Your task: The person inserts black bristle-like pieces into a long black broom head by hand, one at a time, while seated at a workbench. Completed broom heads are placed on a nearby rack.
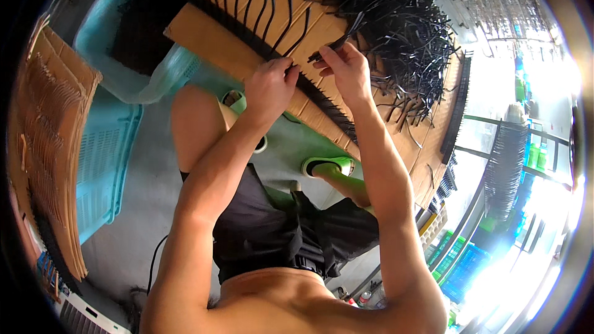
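Observation:
A long black toothed bar (242,32) lies along the near edge of a cardboard-covered work surface (197,32). Several thin black strips (288,29) stand out from it in a row, toward the far side. My left hand (267,89) is closed at the bar, its fingers pinching the near end of one strip. Just to the right, my right hand (351,77) is raised over the surface, thumb and fingers closed on a small bunch of black strips (338,43). Beyond it spreads a large loose heap of similar black strips (402,37).
At the upper left stands a light-blue tub (102,40) lined with clear plastic, with dark material inside. Stacked cardboard sheets (59,117) lean by a turquoise plastic crate (108,167). Another toothed bar (459,108) lies at the surface's right end. Below are my legs and green shoes (328,164).

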A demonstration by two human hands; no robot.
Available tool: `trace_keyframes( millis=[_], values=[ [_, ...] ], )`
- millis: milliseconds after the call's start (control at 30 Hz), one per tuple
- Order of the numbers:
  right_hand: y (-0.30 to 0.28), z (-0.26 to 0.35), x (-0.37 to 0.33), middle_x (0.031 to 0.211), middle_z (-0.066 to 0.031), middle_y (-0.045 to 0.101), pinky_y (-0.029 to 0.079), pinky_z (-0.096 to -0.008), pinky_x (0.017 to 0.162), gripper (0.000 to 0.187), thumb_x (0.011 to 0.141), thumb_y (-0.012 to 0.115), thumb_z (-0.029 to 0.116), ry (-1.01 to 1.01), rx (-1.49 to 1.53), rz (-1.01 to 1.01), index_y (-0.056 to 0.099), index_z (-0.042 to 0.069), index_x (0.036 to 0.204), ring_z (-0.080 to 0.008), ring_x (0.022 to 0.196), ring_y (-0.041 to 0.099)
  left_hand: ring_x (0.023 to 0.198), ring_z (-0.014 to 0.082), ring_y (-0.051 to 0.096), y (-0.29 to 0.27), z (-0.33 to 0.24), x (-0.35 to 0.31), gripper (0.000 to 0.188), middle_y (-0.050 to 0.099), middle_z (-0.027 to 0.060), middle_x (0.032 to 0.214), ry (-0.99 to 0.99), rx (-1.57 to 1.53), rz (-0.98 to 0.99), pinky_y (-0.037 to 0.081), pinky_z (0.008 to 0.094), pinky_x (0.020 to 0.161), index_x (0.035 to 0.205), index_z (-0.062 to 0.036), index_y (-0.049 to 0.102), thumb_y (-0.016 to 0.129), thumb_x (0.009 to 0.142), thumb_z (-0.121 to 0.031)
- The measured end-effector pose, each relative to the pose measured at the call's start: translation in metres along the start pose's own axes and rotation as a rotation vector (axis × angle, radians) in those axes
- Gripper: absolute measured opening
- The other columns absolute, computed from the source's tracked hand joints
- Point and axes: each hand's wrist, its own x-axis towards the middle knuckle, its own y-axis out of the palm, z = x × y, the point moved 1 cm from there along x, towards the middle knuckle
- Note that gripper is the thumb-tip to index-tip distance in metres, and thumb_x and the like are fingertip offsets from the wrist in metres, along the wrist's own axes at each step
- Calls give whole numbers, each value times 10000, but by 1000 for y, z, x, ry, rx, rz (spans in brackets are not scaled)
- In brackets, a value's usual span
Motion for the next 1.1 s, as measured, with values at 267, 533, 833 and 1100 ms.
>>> trace_keyframes(
  millis=[267,533,833,1100],
  values=[
    [30,-1,-25,723,-91,683,510,-263,633,249,848,723,181,-100,-98,-207,618,-46,851,-108,692,647,712,304,683,0,2,1,125,707,121,864,99,-36,-8,539,379,604,937,-65,689,707,823,-111],
    [36,4,-28,692,-111,683,506,-292,586,301,833,747,232,-136,-242,-240,597,-22,775,-137,620,638,723,331,659,-2,-1,1,66,678,125,803,120,9,6,522,418,602,848,-60,656,703,810,-87],
    [34,8,-26,679,-159,646,517,-360,564,246,836,739,234,-384,-599,-179,606,28,822,-300,594,650,723,303,660,-9,-1,0,119,671,99,787,68,4,25,535,412,612,876,-66,669,724,793,-130],
    [22,-2,-37,747,-110,713,528,-253,606,263,844,760,179,-115,-116,-295,616,-39,824,-124,661,678,697,285,666,-1,-13,-10,137,690,101,807,96,-22,78,523,378,585,899,-66,682,735,812,-157]
  ],
)
